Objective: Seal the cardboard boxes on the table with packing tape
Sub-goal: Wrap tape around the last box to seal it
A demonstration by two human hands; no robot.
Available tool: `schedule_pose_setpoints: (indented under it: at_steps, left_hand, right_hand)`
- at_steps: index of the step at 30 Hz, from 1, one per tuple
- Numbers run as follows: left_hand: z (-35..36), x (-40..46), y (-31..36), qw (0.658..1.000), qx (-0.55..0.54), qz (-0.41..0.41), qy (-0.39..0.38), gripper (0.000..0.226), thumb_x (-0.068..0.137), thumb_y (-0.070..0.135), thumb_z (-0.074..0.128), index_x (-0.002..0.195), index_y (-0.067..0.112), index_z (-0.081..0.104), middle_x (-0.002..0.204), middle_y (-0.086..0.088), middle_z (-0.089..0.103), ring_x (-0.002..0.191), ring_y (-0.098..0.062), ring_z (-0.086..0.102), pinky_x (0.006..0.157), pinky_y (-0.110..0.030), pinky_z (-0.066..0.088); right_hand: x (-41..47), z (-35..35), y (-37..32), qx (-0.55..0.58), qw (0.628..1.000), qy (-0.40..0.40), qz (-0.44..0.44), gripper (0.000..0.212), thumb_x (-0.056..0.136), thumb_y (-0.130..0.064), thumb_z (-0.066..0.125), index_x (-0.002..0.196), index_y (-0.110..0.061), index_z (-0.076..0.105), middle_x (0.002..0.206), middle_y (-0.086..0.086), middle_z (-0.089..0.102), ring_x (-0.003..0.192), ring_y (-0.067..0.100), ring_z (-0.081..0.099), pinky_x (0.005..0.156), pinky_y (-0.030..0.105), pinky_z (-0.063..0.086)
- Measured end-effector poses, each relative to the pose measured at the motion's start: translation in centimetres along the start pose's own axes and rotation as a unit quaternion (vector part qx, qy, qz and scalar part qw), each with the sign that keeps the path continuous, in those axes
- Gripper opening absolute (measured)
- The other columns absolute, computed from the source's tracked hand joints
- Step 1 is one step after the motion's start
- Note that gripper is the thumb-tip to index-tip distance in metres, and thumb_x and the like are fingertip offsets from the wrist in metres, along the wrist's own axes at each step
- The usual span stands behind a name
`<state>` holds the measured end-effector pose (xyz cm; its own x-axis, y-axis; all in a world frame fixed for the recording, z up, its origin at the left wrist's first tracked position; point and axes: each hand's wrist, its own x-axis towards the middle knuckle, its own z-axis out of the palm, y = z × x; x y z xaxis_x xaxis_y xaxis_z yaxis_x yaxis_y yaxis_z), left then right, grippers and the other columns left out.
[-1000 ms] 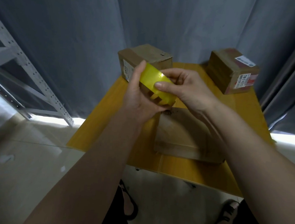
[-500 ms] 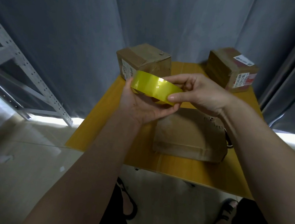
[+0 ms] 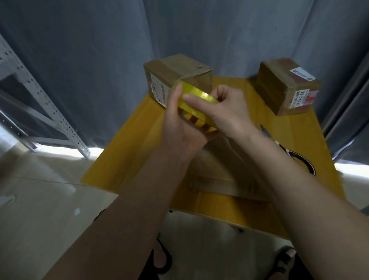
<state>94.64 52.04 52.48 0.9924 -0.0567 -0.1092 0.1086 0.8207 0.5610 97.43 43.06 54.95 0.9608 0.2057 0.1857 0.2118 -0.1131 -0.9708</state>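
A roll of yellow packing tape (image 3: 196,96) is held in the air above the yellow table (image 3: 132,149). My left hand (image 3: 181,126) cups it from below and the left, thumb up along its side. My right hand (image 3: 227,112) grips it from the right, thumb across the outer face. Under my hands a flat cardboard box (image 3: 218,175) lies on the table, partly hidden by my arms. A second cardboard box (image 3: 175,73) stands at the back left of the table. A third box (image 3: 286,90) with white and red labels stands at the back right.
Scissors (image 3: 297,157) with black handles lie on the table right of the flat box. Grey curtains hang behind the table. A white metal shelf frame (image 3: 28,87) stands at the left. My sandalled feet (image 3: 278,277) show below the table's front edge on the tiled floor.
Both hands have turned the tape roll and shifted it slightly away from me. My right thumb now lies across its outer face. The scissors have come into view.
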Motion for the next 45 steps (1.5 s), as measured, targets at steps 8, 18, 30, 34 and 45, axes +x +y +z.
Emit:
schedule_pose_setpoints:
  at_steps: [8,18,30,34,45]
  left_hand:
    - [-0.2,0.2,1.5,0.996,-0.036,-0.076,0.024,0.080,0.081,0.067,0.040,0.132,0.007,0.054,0.130,-0.025,0.057,0.120,-0.041,0.054,0.094,-0.058,0.043]
    - [0.6,0.4,0.3,0.999,-0.007,-0.026,0.018,0.082,0.084,0.068,0.040,0.141,0.009,0.045,0.138,-0.021,0.050,0.126,-0.039,0.050,0.100,-0.062,0.036]
    - [0.1,0.6,1.2,0.995,-0.019,-0.073,0.064,0.081,0.085,0.069,0.037,0.137,0.008,0.048,0.132,-0.026,0.054,0.119,-0.046,0.052,0.090,-0.069,0.040]
    - [0.5,0.7,0.3,0.999,0.022,-0.028,0.010,0.083,0.085,0.068,0.042,0.141,0.006,0.045,0.139,-0.021,0.050,0.127,-0.039,0.049,0.101,-0.062,0.035]
    - [-0.1,0.7,1.9,0.990,0.039,-0.117,0.074,0.084,0.083,0.070,0.038,0.139,0.007,0.046,0.135,-0.028,0.051,0.122,-0.047,0.050,0.096,-0.068,0.038]
  right_hand:
    - [0.4,-4.5,0.0,0.038,0.966,-0.255,-0.023,0.038,0.072,-0.003,0.073,0.108,-0.013,0.066,0.091,-0.005,0.070,0.083,0.003,0.067,0.079,0.030,0.057]
    - [-0.6,-1.1,-0.6,0.011,1.000,-0.021,0.002,0.032,0.066,-0.027,0.087,0.069,-0.012,0.059,0.075,0.013,0.062,0.068,0.019,0.057,0.063,0.034,0.046]
    - [-0.3,-3.9,-0.5,0.016,0.985,-0.173,-0.001,0.024,0.074,-0.009,0.076,0.095,-0.003,0.067,0.091,0.017,0.066,0.079,0.023,0.062,0.076,0.039,0.052]
    - [-0.6,-1.3,-0.6,0.018,0.999,-0.032,0.001,0.029,0.071,-0.026,0.084,0.076,-0.005,0.063,0.073,0.012,0.060,0.066,0.018,0.054,0.058,0.030,0.042]
    - [-0.1,-4.7,0.4,-0.033,0.970,-0.238,-0.021,0.026,0.070,-0.027,0.076,0.090,-0.012,0.069,0.085,0.006,0.069,0.078,0.008,0.062,0.074,0.026,0.051]
